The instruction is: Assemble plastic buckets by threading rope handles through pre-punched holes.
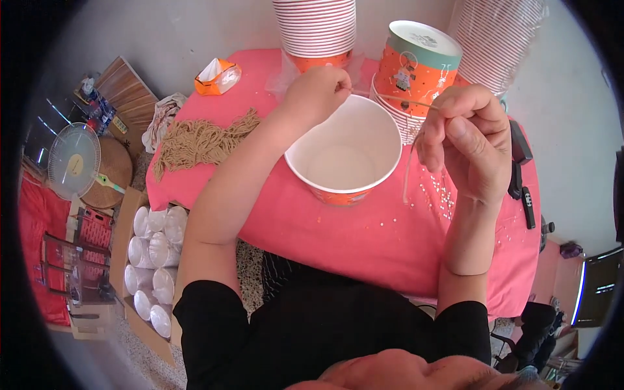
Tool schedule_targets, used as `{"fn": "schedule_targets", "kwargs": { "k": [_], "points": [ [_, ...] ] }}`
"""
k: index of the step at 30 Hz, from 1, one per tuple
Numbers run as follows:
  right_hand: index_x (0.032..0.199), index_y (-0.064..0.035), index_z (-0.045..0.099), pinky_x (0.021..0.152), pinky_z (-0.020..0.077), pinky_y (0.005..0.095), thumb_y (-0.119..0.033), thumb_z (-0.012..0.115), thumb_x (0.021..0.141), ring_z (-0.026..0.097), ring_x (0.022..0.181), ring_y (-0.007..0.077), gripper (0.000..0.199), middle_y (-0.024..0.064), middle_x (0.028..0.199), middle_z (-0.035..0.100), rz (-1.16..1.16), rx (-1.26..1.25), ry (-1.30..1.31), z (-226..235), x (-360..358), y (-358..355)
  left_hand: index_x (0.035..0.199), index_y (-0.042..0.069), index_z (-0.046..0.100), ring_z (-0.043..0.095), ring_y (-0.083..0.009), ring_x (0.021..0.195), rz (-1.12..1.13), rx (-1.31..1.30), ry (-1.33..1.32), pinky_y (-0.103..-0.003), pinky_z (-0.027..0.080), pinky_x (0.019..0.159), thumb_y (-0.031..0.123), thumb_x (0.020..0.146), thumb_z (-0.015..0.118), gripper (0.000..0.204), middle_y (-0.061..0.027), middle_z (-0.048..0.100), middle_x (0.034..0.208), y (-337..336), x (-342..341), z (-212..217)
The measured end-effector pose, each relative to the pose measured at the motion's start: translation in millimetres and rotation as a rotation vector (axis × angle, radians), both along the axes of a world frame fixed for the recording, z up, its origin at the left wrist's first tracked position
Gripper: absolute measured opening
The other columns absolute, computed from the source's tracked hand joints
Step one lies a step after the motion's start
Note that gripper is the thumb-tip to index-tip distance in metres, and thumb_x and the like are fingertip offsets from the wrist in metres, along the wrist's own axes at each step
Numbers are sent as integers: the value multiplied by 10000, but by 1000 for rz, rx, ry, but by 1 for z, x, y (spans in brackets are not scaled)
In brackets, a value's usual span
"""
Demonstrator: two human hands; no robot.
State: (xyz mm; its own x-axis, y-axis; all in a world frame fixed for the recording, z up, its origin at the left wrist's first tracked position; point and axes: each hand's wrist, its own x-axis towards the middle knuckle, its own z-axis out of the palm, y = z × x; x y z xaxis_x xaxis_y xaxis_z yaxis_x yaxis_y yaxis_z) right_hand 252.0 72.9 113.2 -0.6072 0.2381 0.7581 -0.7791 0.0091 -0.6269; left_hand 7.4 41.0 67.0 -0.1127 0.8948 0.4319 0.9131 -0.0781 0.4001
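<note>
A thin tan cord stretches between my two hands above the far rim of a large white paper bucket. My left hand is closed on one end, near the bucket's far left rim. My right hand pinches the cord between thumb and fingers at the bucket's right. A loose tail of cord hangs below the right hand. The bucket stands upright on the pink-covered table, its inside facing me. To the left lies a bundle of tan cords.
Behind stand a stack of paper buckets, an upside-down orange and green bucket and a plastic-wrapped stack. Small white bits lie scattered at right, near black tools. A tissue pack sits far left; a carton of clear cups stands below.
</note>
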Motion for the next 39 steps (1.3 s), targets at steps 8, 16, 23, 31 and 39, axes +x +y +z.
{"fn": "schedule_targets", "kwargs": {
  "k": [8,16,23,31,39],
  "points": [
    [1079,34,576,585,501,279,20,513,948,582,617,165,146,169,866,659,-67,-24,124,0,-1,4,908,2,664,624,-134,690,41,-58,-122,-307,486,627,116,864,655,123,-67,670,753,-9,-1,3],
    [1073,41,568,563,498,280,14,515,949,578,601,165,137,176,864,660,-69,16,120,0,-2,-1,952,2,665,637,-131,749,-16,-36,-201,-286,507,689,99,871,645,128,-61,684,824,-7,-16,-7],
    [1081,56,571,628,555,322,21,518,944,655,676,216,151,188,900,670,-57,-30,58,-2,-5,-2,1030,-2,676,636,-107,794,-157,104,-593,-243,506,680,127,906,626,186,-53,693,899,-48,13,27],
    [1107,56,560,725,589,361,40,516,940,693,777,258,174,191,954,670,-45,-46,54,-7,-10,-2,1259,-11,537,597,-87,754,-669,-163,-1128,-224,470,615,110,952,570,332,-52,649,938,-104,78,20],
    [1125,28,568,739,592,350,-8,490,972,702,815,249,176,172,977,677,-85,-103,74,-8,-12,27,987,-18,650,520,-30,632,-366,54,-1002,-186,419,550,125,960,600,153,-15,633,776,-125,50,10]
  ]
}}
